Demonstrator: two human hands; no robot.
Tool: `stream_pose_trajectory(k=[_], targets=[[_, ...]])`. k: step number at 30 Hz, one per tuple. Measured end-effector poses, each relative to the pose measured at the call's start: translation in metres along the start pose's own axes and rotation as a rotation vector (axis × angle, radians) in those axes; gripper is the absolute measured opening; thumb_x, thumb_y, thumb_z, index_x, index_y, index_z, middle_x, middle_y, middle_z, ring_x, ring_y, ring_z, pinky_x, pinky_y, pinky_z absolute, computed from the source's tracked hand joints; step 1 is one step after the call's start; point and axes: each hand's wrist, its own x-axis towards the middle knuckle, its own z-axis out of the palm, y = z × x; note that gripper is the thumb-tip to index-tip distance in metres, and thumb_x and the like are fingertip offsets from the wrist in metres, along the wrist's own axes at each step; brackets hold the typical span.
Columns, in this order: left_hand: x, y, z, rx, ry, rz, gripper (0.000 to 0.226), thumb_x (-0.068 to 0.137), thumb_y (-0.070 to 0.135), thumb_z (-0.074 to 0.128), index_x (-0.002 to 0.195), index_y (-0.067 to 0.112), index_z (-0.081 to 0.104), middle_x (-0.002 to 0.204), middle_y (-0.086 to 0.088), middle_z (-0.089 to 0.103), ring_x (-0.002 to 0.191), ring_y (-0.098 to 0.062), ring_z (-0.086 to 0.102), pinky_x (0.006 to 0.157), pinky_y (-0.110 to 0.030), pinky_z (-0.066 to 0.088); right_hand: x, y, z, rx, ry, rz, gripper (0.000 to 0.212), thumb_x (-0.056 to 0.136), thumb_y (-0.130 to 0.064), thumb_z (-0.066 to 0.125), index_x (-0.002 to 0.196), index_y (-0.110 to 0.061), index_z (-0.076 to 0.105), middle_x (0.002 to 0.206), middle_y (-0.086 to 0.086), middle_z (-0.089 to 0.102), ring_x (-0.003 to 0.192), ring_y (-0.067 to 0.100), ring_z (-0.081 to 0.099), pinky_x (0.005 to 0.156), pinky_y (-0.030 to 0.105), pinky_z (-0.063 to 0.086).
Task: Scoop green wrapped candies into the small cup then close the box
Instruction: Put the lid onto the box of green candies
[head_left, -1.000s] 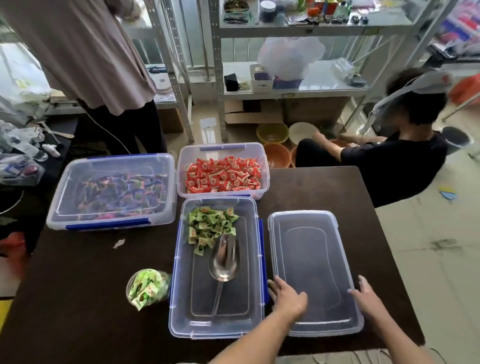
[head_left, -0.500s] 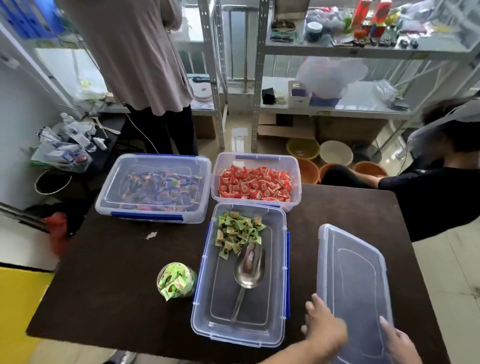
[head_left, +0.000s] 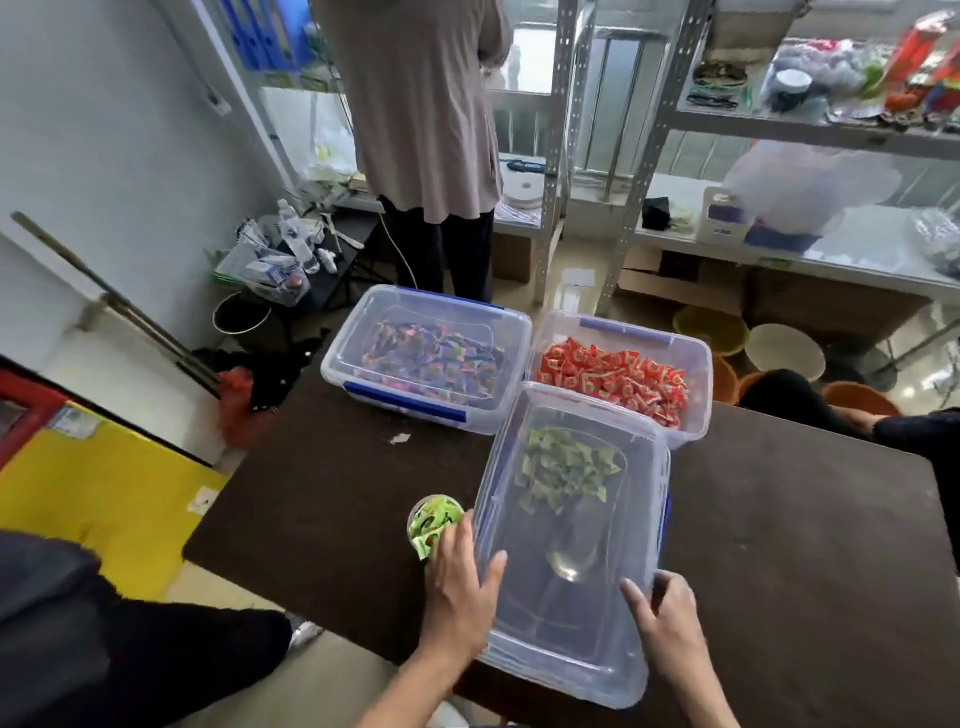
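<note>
A clear lid now lies over the clear box at the table's near edge. Through the lid I see green wrapped candies heaped at the box's far end and a metal scoop lying nearer to me. My left hand rests on the lid's left edge, fingers spread. My right hand holds the lid's near right part. A small cup full of green candies stands just left of the box, touching my left hand.
Two more clear boxes stand behind: one with a lid on and mixed-colour candies, one open with red candies. They sit on a dark table. One person stands beyond the table, another sits at right. Metal shelves line the back.
Both hands carried the lid from the table at the right over onto the green-candy box. My view swung left.
</note>
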Motion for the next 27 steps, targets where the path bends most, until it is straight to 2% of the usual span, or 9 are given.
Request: stream_pose_trajectory(k=[4, 8, 10, 13, 20, 23, 25, 27], targets=[[-0.003, 0.000, 0.012, 0.179, 0.016, 0.068, 0.067, 0.102, 0.049, 0.040, 0.157, 0.014, 0.026, 0.164, -0.003, 0.015, 0.151, -0.019, 0.012, 0.120, -0.032, 0.018, 0.006, 0.001, -0.006, -0.077, 0.055, 0.059, 0.038, 0.086, -0.021, 0.076, 0.110, 0.004, 0.060, 0.106, 0.021, 0.060, 0.107, 0.039, 0.055, 0.096, 0.047, 0.044], [-0.008, 0.000, 0.030, 0.133, -0.101, 0.082, 0.071, 0.105, 0.036, 0.040, 0.159, 0.012, 0.002, 0.168, -0.009, 0.005, 0.153, -0.022, 0.007, 0.121, -0.025, 0.007, 0.000, 0.012, -0.012, -0.054, -0.034, 0.083, 0.029, 0.086, -0.022, 0.076, 0.097, -0.009, 0.053, 0.098, 0.012, 0.057, 0.103, 0.030, 0.055, 0.086, 0.034, 0.041], [-0.009, -0.001, 0.034, 0.128, -0.097, 0.080, 0.071, 0.106, 0.033, 0.038, 0.159, 0.012, -0.006, 0.168, -0.008, 0.000, 0.154, -0.021, 0.006, 0.120, -0.023, 0.004, -0.006, 0.016, -0.010, -0.070, -0.088, 0.107, 0.031, 0.085, -0.026, 0.077, 0.091, -0.011, 0.051, 0.093, 0.009, 0.061, 0.094, 0.029, 0.060, 0.081, 0.035, 0.044], [-0.008, -0.006, 0.033, 0.101, -0.078, 0.062, 0.068, 0.107, 0.027, 0.037, 0.158, 0.012, -0.005, 0.168, -0.005, 0.005, 0.153, -0.019, 0.013, 0.119, -0.020, 0.007, -0.015, 0.018, -0.010, -0.074, -0.131, 0.132, 0.034, 0.087, -0.034, 0.074, 0.095, -0.012, 0.050, 0.092, 0.009, 0.066, 0.084, 0.025, 0.063, 0.074, 0.033, 0.043], [-0.020, -0.018, 0.037, 0.105, -0.096, 0.005, 0.066, 0.104, 0.037, 0.043, 0.160, 0.020, 0.010, 0.160, 0.003, 0.024, 0.139, -0.012, 0.034, 0.111, -0.021, 0.025, -0.020, 0.037, -0.019, -0.187, -0.079, 0.043, 0.032, 0.084, -0.030, 0.076, 0.099, -0.011, 0.055, 0.096, 0.010, 0.058, 0.089, 0.021, 0.053, 0.077, 0.027, 0.037], [-0.017, -0.014, 0.038, 0.115, -0.057, -0.003, 0.066, 0.104, 0.037, 0.045, 0.159, 0.019, 0.014, 0.160, 0.002, 0.028, 0.140, -0.014, 0.034, 0.112, -0.024, 0.026, -0.020, 0.038, -0.013, -0.194, -0.038, 0.031, 0.032, 0.086, -0.028, 0.074, 0.107, -0.011, 0.057, 0.101, 0.013, 0.053, 0.087, 0.022, 0.051, 0.084, 0.034, 0.043], [-0.010, -0.007, 0.039, 0.108, -0.058, 0.003, 0.064, 0.105, 0.034, 0.042, 0.159, 0.019, 0.012, 0.162, 0.000, 0.027, 0.143, -0.015, 0.032, 0.114, -0.025, 0.024, -0.013, 0.033, -0.010, -0.189, 0.010, 0.038, 0.035, 0.088, -0.027, 0.072, 0.113, -0.006, 0.059, 0.103, 0.014, 0.053, 0.093, 0.031, 0.057, 0.089, 0.041, 0.045], [-0.003, -0.002, 0.039, 0.087, -0.077, 0.013, 0.063, 0.106, 0.032, 0.039, 0.160, 0.017, 0.012, 0.162, -0.002, 0.025, 0.145, -0.016, 0.029, 0.115, -0.025, 0.023, -0.009, 0.024, -0.008, -0.176, 0.013, 0.047, 0.031, 0.091, -0.029, 0.068, 0.111, -0.008, 0.059, 0.103, 0.011, 0.051, 0.101, 0.033, 0.058, 0.091, 0.042, 0.045]])
